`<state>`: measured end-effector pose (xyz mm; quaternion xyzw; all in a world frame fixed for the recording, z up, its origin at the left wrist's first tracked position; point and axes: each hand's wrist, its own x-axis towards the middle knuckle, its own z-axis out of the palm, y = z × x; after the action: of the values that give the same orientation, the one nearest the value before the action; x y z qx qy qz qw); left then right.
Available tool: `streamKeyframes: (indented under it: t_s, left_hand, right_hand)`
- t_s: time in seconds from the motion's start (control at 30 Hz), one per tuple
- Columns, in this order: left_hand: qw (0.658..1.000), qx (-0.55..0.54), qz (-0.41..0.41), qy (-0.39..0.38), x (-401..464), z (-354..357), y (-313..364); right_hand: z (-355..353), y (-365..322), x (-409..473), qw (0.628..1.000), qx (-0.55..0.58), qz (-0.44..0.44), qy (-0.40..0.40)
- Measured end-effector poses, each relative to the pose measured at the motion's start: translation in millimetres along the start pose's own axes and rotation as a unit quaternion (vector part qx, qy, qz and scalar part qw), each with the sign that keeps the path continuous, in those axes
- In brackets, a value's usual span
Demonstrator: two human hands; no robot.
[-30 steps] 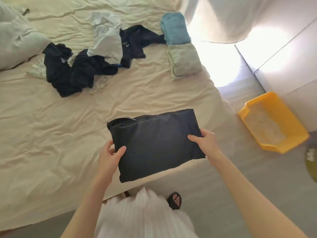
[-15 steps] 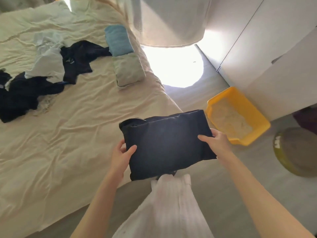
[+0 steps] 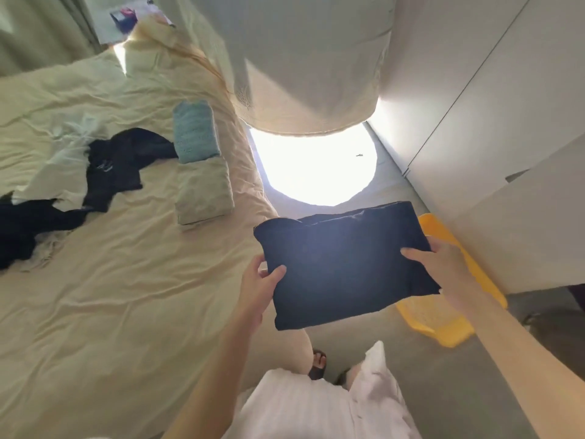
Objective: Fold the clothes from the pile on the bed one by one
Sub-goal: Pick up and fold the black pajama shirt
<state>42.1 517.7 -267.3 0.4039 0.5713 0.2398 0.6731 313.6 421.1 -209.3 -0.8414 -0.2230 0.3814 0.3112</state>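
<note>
Folded dark garment (image 3: 345, 264) held flat in mid-air past the bed's edge, above the floor (image 3: 364, 331) and partly over the yellow tray (image 3: 443, 331). Gripped at its left edge by the left hand (image 3: 258, 288), thumb on top, remaining fingers hidden beneath the cloth. Gripped at its right edge by the right hand (image 3: 443, 264), thumb on top, fingers likewise concealed underneath. Bed (image 3: 110, 296) covered with a wrinkled cream sheet; unfolded pile (image 3: 95, 172) of dark and pale clothes lying toward its far left, cut off by the frame edge. Folded teal item (image 3: 194, 131) and folded beige item (image 3: 204, 188) placed end to end near the bed's right edge. Pale cabinet doors (image 3: 490, 122) at right; overexposed sunlit patch (image 3: 316, 169) on the floor, detail washed out; hanging pale fabric (image 3: 310, 58) above it. Compared with the earlier frames: garment carried off the mattress, rightward, now covering part of the tray; view swung right and upward.
</note>
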Motion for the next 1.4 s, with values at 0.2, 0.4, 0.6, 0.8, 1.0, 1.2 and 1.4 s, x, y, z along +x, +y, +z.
streamKeyframes:
  t_s: [0.2, 0.4, 0.6, 0.8, 1.0, 1.2, 1.4]
  left_hand:
    - [0.998, -0.011, -0.022, 0.050, 48, 53, 37]
    - [0.984, -0.069, -0.025, 0.162, 90, 92, 69]
    - [0.953, -0.140, -0.037, 0.265, 116, 111, 96]
    - [0.902, -0.220, -0.052, 0.367, 140, 87, 103]
    - [0.853, -0.289, -0.061, 0.431, 193, 36, 111]
    - [0.815, -0.361, -0.056, 0.450, 278, -19, 158]
    - [0.790, -0.397, -0.030, 0.467, 363, -69, 220]
  right_hand:
    - [-28, -46, 108, 0.997, -0.047, -0.048, -0.039]
    - [-30, -111, 206, 0.981, -0.100, -0.105, -0.132]
    - [-7, -187, 277, 0.962, -0.107, -0.132, -0.214]
    - [69, -259, 310, 0.922, -0.141, -0.167, -0.320]
    - [172, -330, 336, 0.877, -0.189, -0.196, -0.395]
    - [265, -434, 380, 0.839, -0.252, -0.250, -0.412]
    - [336, -533, 423, 0.815, -0.278, -0.311, -0.403]
